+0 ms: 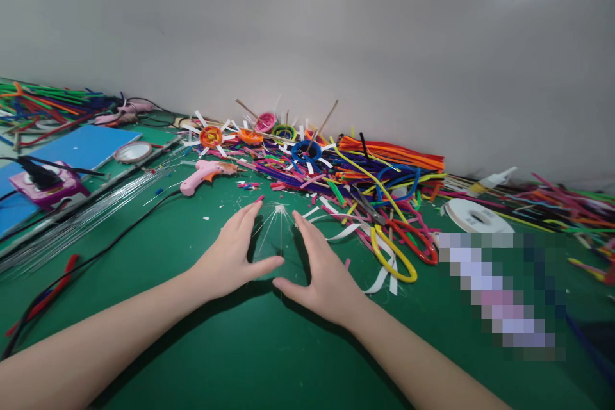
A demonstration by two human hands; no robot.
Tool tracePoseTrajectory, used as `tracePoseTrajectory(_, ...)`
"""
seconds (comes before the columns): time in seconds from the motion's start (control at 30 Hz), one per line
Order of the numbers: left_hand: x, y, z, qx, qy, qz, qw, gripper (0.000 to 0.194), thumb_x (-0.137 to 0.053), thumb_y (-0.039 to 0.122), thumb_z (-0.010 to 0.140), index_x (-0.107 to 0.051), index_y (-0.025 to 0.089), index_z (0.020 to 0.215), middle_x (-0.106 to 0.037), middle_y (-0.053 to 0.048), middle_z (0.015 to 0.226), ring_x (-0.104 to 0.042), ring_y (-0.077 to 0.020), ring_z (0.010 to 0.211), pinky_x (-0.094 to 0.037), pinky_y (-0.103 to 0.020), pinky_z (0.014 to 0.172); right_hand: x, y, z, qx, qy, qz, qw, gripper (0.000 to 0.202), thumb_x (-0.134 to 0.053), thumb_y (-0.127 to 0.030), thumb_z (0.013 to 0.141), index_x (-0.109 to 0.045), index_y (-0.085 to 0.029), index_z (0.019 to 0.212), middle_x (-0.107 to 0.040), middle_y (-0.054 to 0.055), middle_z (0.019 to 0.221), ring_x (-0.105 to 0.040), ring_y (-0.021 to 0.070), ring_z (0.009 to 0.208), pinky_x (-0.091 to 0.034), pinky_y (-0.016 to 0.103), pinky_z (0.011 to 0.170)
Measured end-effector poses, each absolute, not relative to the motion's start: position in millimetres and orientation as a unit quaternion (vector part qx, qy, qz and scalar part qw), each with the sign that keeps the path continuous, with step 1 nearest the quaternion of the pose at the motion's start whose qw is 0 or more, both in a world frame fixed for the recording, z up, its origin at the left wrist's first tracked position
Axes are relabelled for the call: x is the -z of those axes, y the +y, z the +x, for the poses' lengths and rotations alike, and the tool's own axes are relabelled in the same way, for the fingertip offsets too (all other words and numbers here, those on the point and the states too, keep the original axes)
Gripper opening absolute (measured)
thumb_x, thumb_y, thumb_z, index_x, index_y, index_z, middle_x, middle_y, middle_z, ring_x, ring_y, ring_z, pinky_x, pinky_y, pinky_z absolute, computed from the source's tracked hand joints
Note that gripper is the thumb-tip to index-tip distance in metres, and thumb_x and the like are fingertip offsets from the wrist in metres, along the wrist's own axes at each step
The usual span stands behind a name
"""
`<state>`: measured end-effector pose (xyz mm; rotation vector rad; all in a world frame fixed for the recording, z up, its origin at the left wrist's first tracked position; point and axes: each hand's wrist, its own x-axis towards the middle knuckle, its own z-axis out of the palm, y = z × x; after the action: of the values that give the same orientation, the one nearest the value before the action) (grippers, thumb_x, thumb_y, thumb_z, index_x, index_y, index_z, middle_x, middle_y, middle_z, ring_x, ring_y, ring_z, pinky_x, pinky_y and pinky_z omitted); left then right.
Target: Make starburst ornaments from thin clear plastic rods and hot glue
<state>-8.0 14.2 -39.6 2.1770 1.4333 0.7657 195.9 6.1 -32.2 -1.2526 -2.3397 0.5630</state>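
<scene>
In the middle of the green table, my left hand (235, 250) and my right hand (321, 262) are held facing each other, thumbs and fingers apart. Between them stands a bundle of thin clear or silvery strands (280, 209), joined at a small white tip and fanning out downward. My fingers surround the strands; whether they touch them I cannot tell. To the right of my right hand lie scissors (391, 256) with yellow and red handles, among white ribbon strips (346, 230). A pink glue gun (204, 175) rests beyond my left hand.
Colourful pipe cleaners (394, 154) pile along the wall, with small woven bowls (211, 136) among them. A ribbon spool (478, 214) and a glue bottle (492, 180) lie at right. At left are loose wires (96, 218), a pink power socket (48, 186) and a black cord (125, 221).
</scene>
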Motion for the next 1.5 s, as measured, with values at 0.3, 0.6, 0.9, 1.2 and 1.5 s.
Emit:
tracePoseTrajectory(0.3,40.1,14.4,-8.6,-0.281,0.505,0.785,0.222,0.088,-0.057,0.055,0.078,-0.012,0.02,0.145,-0.021,-0.014,0.151,-0.023,-0.0279,0.139,-0.026,-0.048,0.113,32.0,6.1,196.0,-0.201,-0.844,-0.444,0.225,0.094,-0.062,-0.045,0.078,-0.005,-0.02,0.148,-0.02,0.013,0.154,-0.022,0.0274,0.14,-0.029,0.05,0.111)
tracePoseTrajectory(0.6,42.5,13.9,-9.4,-0.26,0.509,0.791,0.218,0.089,-0.055,0.058,0.078,-0.011,0.02,0.145,-0.019,-0.015,0.152,-0.019,-0.0286,0.14,-0.025,-0.05,0.113,31.9,4.6,193.8,-0.17,-0.849,-0.46,0.196,0.102,-0.061,-0.045,0.079,0.009,-0.021,0.148,-0.008,0.013,0.156,-0.012,0.03,0.142,-0.027,0.054,0.11)
tracePoseTrajectory(0.9,41.9,13.7,-9.2,-0.261,0.504,0.794,0.217,0.087,-0.054,0.056,0.08,-0.008,0.024,0.146,-0.019,-0.015,0.152,-0.02,-0.031,0.14,-0.026,-0.053,0.111,29.1,4.4,192.2,-0.161,-0.851,-0.466,0.181,0.102,-0.059,-0.045,0.08,0.014,-0.022,0.147,-0.013,0.014,0.155,-0.016,0.031,0.142,-0.025,0.055,0.11)
tracePoseTrajectory(1.2,41.4,13.7,-10.7,-0.27,0.499,0.794,0.218,0.087,-0.056,0.054,0.079,-0.01,0.025,0.146,-0.022,-0.015,0.151,-0.023,-0.0324,0.139,-0.027,-0.054,0.11,28.0,3.3,192.4,-0.161,-0.853,-0.464,0.178,0.1,-0.059,-0.044,0.079,0.01,-0.023,0.148,-0.016,0.012,0.155,-0.019,0.0325,0.14,-0.026,0.055,0.11)
tracePoseTrajectory(1.5,38.3,13.3,-11.1,-0.255,0.498,0.801,0.214,0.077,-0.05,0.04,0.084,-0.008,0.023,0.147,-0.021,-0.012,0.152,-0.023,-0.0278,0.139,-0.026,-0.049,0.113,27.0,3.3,192.6,-0.167,-0.852,-0.464,0.173,0.094,-0.058,-0.042,0.078,-0.002,-0.014,0.149,-0.019,0.015,0.154,-0.017,0.0316,0.141,-0.023,0.054,0.112)
